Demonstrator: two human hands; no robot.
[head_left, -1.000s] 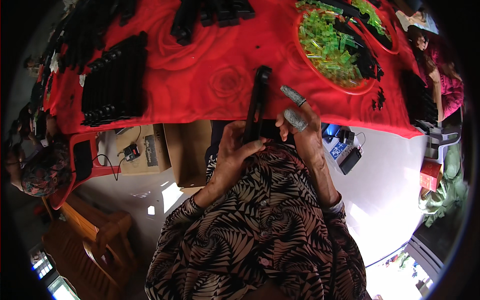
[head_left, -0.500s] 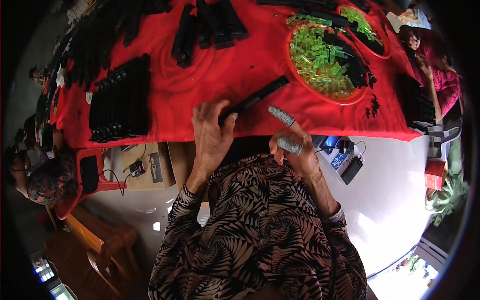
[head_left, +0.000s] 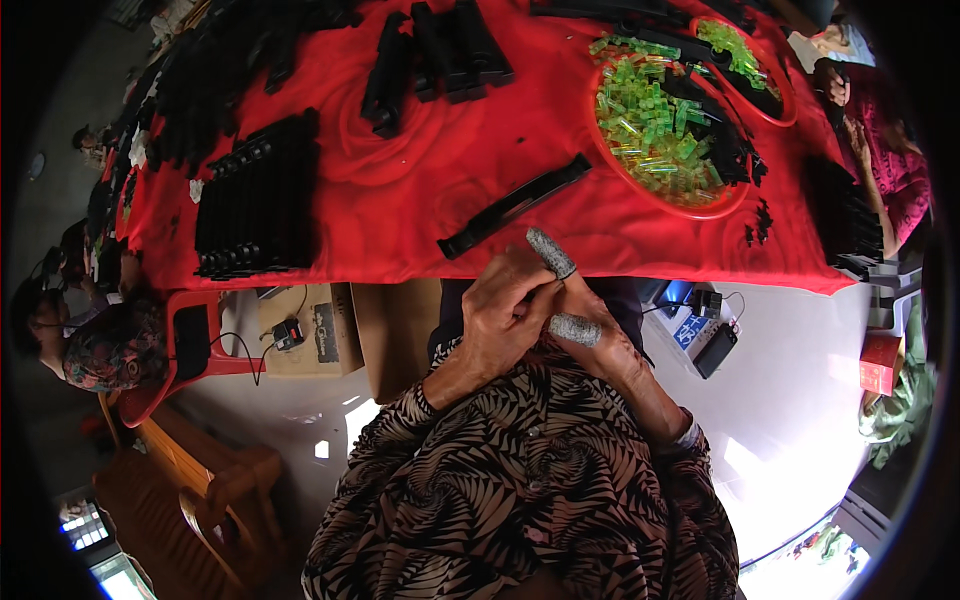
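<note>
My left hand (head_left: 500,312) is closed, its fingertips pressed against my right hand at the base of the index finger. Whether it pinches anything there is hidden. My right hand (head_left: 612,352) holds its index finger and thumb apart, and its other fingers are mostly covered. A grey speckled finger sleeve (head_left: 551,253) covers the right index finger, and another grey sleeve (head_left: 575,330) covers the thumb. Just beyond both hands, a long black plastic part (head_left: 515,207) lies slantwise on the red tablecloth (head_left: 390,220), with neither hand touching it.
A red basin (head_left: 690,212) of small green-yellow clear pieces (head_left: 645,125) and black parts stands at right, with a second basin (head_left: 788,105) beyond. Black parts (head_left: 258,195) stand in a row at left; more (head_left: 440,55) lie at the back. A co-worker (head_left: 885,150) sits at far right.
My left hand has let go of the black part and moved right and nearer to meet my right hand. The black part now lies flat on the cloth.
</note>
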